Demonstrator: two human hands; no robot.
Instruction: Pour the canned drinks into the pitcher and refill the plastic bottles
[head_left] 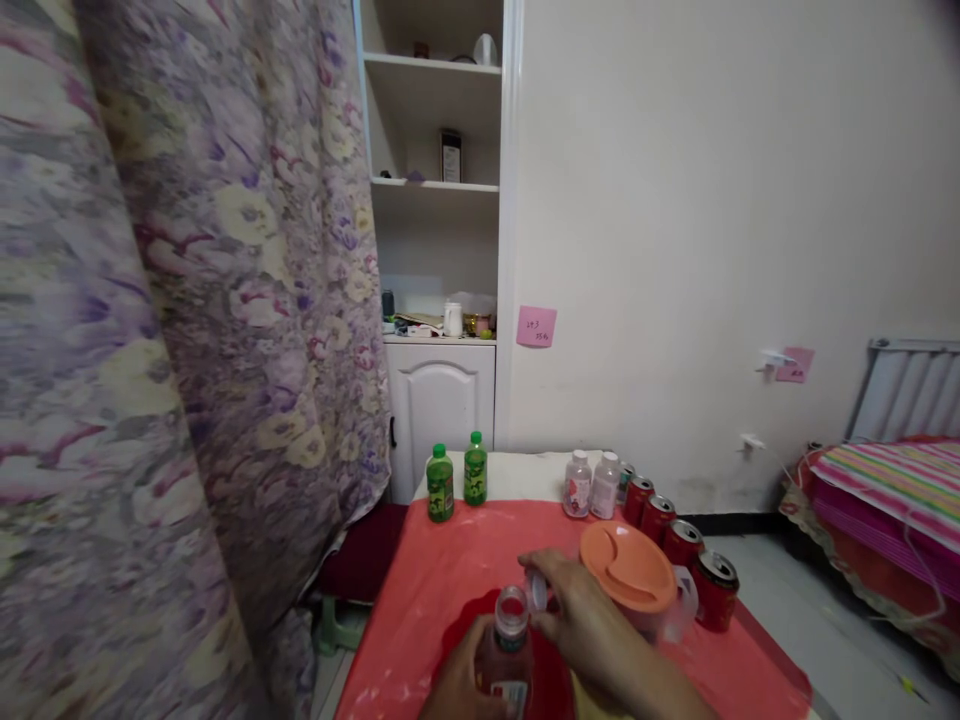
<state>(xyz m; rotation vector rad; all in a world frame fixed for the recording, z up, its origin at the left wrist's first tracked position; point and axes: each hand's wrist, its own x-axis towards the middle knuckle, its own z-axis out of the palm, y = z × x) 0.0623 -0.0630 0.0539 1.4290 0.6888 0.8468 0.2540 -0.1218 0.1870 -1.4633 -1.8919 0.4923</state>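
My left hand (471,678) is wrapped around a clear bottle (511,640) with an uncovered mouth, near the table's front. Part of a label shows low on the bottle; its base is out of sight. Just right of the bottle's mouth, my right hand (574,610) pinches a whitish bottle cap (537,590) between thumb and fingers, apart from the rim. Beyond that hand stands a pitcher with an orange lid (628,565), its body partly hidden by my forearm. Something red, perhaps a plate or tray (469,620), lies under the bottle.
Two green bottles (440,485) stand at the table's back left. Two clear capped bottles (577,485) are at the back right, beside a row of several red cans (716,590) along the right edge. A red cloth (405,620) covers the table. Curtains (247,330) hang left.
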